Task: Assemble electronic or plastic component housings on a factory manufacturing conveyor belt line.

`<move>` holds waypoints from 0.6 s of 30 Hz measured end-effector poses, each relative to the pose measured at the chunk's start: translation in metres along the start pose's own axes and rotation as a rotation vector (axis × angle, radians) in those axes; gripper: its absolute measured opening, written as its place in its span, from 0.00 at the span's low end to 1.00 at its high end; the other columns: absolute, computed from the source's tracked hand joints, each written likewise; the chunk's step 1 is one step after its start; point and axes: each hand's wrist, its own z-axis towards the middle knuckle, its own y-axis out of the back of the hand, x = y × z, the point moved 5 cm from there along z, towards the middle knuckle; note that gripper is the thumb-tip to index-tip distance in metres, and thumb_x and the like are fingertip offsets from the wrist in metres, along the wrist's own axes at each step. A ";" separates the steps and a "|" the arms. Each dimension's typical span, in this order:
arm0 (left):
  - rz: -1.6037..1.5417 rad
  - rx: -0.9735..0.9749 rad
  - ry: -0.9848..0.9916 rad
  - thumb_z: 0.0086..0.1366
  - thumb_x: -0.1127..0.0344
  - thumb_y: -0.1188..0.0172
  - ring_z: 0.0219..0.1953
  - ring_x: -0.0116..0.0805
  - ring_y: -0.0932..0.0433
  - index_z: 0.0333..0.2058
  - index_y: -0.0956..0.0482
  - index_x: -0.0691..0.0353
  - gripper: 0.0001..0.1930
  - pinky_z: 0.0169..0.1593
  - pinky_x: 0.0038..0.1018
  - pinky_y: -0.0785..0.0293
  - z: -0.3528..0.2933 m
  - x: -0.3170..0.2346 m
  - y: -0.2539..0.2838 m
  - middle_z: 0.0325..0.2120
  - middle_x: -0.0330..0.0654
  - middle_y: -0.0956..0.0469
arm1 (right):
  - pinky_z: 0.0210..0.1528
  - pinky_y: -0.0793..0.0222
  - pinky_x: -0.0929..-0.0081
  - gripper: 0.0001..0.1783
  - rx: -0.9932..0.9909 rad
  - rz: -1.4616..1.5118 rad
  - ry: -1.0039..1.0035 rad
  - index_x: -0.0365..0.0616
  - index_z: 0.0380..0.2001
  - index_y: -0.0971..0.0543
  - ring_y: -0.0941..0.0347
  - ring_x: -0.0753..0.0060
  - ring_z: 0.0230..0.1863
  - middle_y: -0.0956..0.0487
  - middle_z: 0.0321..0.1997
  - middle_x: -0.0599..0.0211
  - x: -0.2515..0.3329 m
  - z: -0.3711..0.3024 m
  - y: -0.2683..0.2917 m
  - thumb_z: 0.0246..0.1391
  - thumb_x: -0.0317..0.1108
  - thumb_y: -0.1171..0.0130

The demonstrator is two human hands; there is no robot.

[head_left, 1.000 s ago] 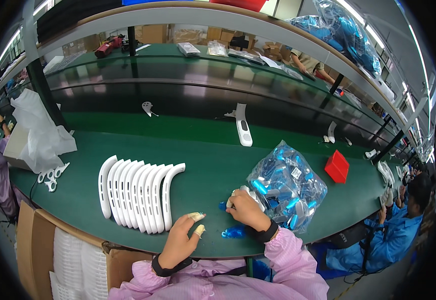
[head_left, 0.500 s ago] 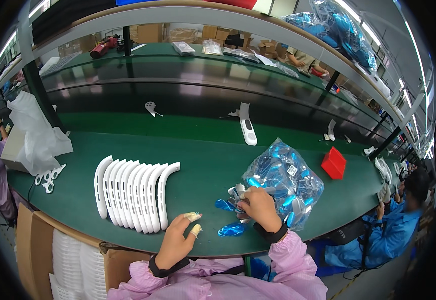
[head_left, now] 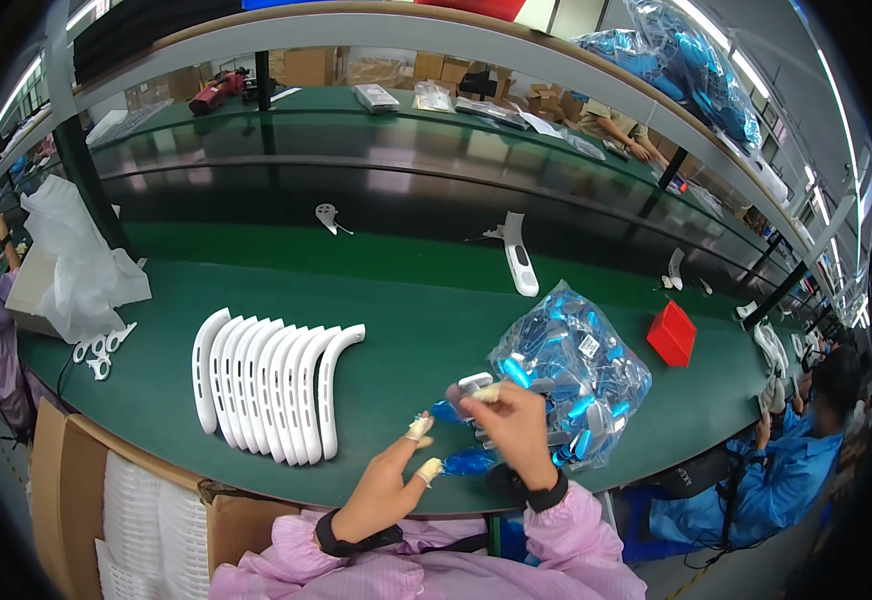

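Note:
My right hand (head_left: 518, 432) bends its fingers in a pinch at the mouth of a clear plastic bag (head_left: 596, 345) full of small grey and blue-filmed parts. A small pale oval part (head_left: 475, 381) shows at its fingertips, partly covered by them. My left hand (head_left: 388, 490), with pale finger cots on thumb and forefinger, is open, the two tips apart. Its thumb tip is beside a crumpled piece of blue film (head_left: 468, 462); whether they touch I cannot tell. Left of it, several curved white slotted strips (head_left: 301, 395) stand in a row on the green table (head_left: 406, 310).
A red bin (head_left: 672, 334) stands right of the bag. White ring-shaped parts (head_left: 102, 350) lie at left beside a box with white foam wrap (head_left: 86, 265). A white curved part (head_left: 521, 258) lies beyond. Below left is a carton of white parts (head_left: 156, 530). A blue-clad person (head_left: 766, 480) sits at right.
My left hand has moved right, up to the blue film. My right hand has drawn slightly left and down from the bag's parts, and the pale oval part now shows at its fingertips.

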 end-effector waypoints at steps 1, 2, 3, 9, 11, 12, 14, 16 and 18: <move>-0.009 0.018 -0.004 0.61 0.73 0.44 0.57 0.48 0.30 0.60 0.38 0.70 0.28 0.59 0.32 0.37 0.001 0.000 -0.003 0.54 0.55 0.30 | 0.25 0.33 0.83 0.06 0.015 0.124 -0.040 0.34 0.26 0.19 0.26 0.81 0.23 0.22 0.25 0.68 0.005 -0.009 -0.007 0.46 0.26 0.32; -0.018 0.036 -0.008 0.61 0.73 0.44 0.58 0.48 0.31 0.60 0.39 0.70 0.28 0.59 0.33 0.37 0.001 0.000 -0.006 0.56 0.56 0.32 | 0.26 0.33 0.85 0.05 0.023 0.191 -0.053 0.33 0.26 0.20 0.27 0.83 0.25 0.22 0.25 0.70 0.007 -0.018 -0.014 0.46 0.24 0.33; -0.026 0.049 -0.013 0.61 0.73 0.44 0.59 0.49 0.32 0.61 0.40 0.70 0.29 0.60 0.33 0.38 0.001 -0.001 -0.008 0.57 0.56 0.33 | 0.28 0.33 0.88 0.05 0.036 0.258 -0.063 0.33 0.27 0.20 0.27 0.85 0.28 0.22 0.26 0.72 0.009 -0.024 -0.019 0.47 0.22 0.33; 0.003 0.044 -0.197 0.63 0.70 0.43 0.53 0.37 0.30 0.62 0.39 0.63 0.29 0.51 0.28 0.31 -0.003 -0.002 0.000 0.55 0.46 0.32 | 0.28 0.35 0.88 0.07 0.149 0.255 -0.083 0.34 0.27 0.20 0.29 0.87 0.28 0.24 0.28 0.73 0.016 -0.040 -0.022 0.46 0.24 0.32; -0.039 0.049 -0.172 0.63 0.70 0.43 0.52 0.37 0.30 0.60 0.35 0.63 0.26 0.51 0.28 0.32 -0.006 -0.005 0.004 0.54 0.46 0.32 | 0.23 0.42 0.88 0.07 0.172 0.267 -0.026 0.35 0.27 0.20 0.36 0.91 0.23 0.26 0.24 0.76 0.010 -0.041 -0.026 0.47 0.27 0.31; -0.063 0.051 -0.148 0.63 0.71 0.43 0.51 0.37 0.30 0.58 0.33 0.64 0.24 0.51 0.28 0.32 -0.007 -0.006 0.005 0.53 0.46 0.32 | 0.23 0.44 0.87 0.07 0.165 0.284 -0.007 0.36 0.26 0.20 0.37 0.91 0.22 0.27 0.24 0.76 0.009 -0.042 -0.026 0.46 0.27 0.31; -0.062 0.048 -0.161 0.63 0.71 0.44 0.49 0.37 0.30 0.54 0.29 0.65 0.20 0.51 0.29 0.32 -0.008 -0.007 0.007 0.51 0.47 0.32 | 0.22 0.49 0.86 0.07 0.150 0.319 0.032 0.37 0.25 0.20 0.41 0.91 0.21 0.28 0.22 0.77 0.009 -0.045 -0.028 0.46 0.27 0.31; -0.011 0.039 -0.232 0.63 0.71 0.44 0.46 0.37 0.30 0.50 0.25 0.66 0.16 0.50 0.29 0.33 -0.009 -0.009 0.008 0.48 0.47 0.30 | 0.22 0.49 0.86 0.07 0.164 0.389 0.094 0.37 0.25 0.21 0.41 0.91 0.21 0.29 0.22 0.77 0.006 -0.047 -0.032 0.46 0.26 0.32; -0.075 0.064 -0.164 0.63 0.72 0.44 0.44 0.37 0.30 0.47 0.24 0.67 0.13 0.50 0.29 0.33 -0.012 -0.010 0.005 0.46 0.47 0.30 | 0.22 0.48 0.86 0.06 0.182 0.420 0.125 0.37 0.26 0.21 0.40 0.90 0.22 0.29 0.23 0.76 0.008 -0.048 -0.035 0.47 0.26 0.32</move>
